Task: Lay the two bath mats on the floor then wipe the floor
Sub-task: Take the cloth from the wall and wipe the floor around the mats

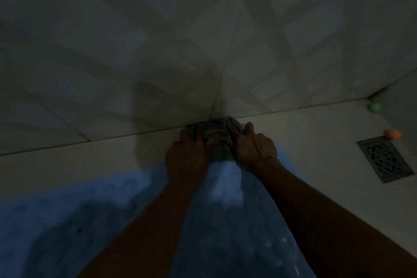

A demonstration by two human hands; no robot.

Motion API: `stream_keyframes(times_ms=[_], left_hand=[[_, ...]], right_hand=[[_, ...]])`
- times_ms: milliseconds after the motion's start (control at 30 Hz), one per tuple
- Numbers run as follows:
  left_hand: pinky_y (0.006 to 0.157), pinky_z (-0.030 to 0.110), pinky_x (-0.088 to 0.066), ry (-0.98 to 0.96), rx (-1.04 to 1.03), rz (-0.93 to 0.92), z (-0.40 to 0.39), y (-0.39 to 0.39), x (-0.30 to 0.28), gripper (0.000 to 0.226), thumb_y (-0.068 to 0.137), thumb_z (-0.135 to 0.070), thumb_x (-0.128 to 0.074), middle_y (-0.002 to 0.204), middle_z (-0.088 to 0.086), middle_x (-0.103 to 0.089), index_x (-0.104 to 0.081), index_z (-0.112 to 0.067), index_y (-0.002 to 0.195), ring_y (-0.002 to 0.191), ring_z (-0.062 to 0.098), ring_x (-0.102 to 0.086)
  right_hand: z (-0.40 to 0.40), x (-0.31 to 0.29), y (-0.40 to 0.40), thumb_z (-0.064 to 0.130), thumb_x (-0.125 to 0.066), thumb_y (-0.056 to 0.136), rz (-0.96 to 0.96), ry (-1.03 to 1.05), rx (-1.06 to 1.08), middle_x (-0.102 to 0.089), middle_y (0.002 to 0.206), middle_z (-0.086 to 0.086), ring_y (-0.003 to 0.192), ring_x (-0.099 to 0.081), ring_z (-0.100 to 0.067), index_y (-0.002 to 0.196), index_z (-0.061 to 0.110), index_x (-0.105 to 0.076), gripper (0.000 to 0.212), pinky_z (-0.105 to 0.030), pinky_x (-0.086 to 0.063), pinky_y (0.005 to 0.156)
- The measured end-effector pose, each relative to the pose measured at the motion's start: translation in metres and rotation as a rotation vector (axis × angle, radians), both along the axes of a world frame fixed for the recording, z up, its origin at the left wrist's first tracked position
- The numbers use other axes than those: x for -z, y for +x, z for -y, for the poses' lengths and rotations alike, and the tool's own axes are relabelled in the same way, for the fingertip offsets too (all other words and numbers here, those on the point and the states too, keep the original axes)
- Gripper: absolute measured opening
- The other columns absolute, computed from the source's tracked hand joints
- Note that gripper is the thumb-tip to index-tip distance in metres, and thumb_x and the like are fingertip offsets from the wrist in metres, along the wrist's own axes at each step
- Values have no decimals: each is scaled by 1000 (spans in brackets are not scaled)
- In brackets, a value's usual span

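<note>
Grime may stay in the wall joint if the bunched cloth (217,140) slips from my left hand (188,158) and right hand (253,148) gripping it.

Two bare forearms enter from the lower edge, uncovered to the frame's limit; no sleeve, cuff or glove is in view. The left hand (188,156) and the right hand (255,146) are bare. Dim light hides finer detail such as nails or small markings.
</note>
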State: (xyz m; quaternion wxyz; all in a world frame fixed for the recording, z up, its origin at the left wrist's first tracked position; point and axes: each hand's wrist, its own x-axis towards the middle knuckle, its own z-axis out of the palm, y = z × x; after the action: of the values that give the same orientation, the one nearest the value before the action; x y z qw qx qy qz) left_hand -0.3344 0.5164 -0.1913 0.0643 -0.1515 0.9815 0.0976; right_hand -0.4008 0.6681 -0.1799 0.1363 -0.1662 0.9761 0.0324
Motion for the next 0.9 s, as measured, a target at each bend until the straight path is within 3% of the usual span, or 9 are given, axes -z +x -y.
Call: stream_keyframes(times_ms=[200,367,467,700,900], left_hand=[[75,39,-48,-69,13,3,-57,-28,1,56,101,-59,-21,137,10,-44,-37,-28,145,96,33,-63],[77,42,-48,-30,27,-25,-110,-50,4,57,100,-58,-21,138,11,-43,-34,-27,147,99,36,-62],[79,42,-46,5,18,-57,-139,-63,7,58,100,-57,-22,140,12,-41,-32,-26,148,103,36,-60],[80,43,-47,-100,15,-63,-206,-92,18,60,102,-55,-24,145,17,-40,-29,-23,152,105,38,-58],[83,45,-46,-70,47,-64,-255,-118,21,61,102,-55,-23,143,19,-40,-26,-22,154,107,40,-56]], right_hand=[[-56,2,-32,47,-30,102,-21,-67,-5,-40,130,-16,96,-60,-40,153,40,-9,55,-39,-41,72],[-109,11,-49,47,-29,102,-40,-122,30,-39,134,-16,100,-58,-41,153,39,-9,55,-40,-42,76],[-138,14,-62,51,-26,102,-53,-130,34,-39,134,-16,101,-57,-39,153,40,-11,55,-38,-35,72],[-200,21,-81,53,-23,102,-65,-182,95,-38,137,-17,98,-58,-38,153,38,-17,53,-36,-33,70],[-249,20,-96,53,-23,102,-73,-187,163,-36,141,-17,105,-55,-37,153,38,-17,53,-36,-34,76]])
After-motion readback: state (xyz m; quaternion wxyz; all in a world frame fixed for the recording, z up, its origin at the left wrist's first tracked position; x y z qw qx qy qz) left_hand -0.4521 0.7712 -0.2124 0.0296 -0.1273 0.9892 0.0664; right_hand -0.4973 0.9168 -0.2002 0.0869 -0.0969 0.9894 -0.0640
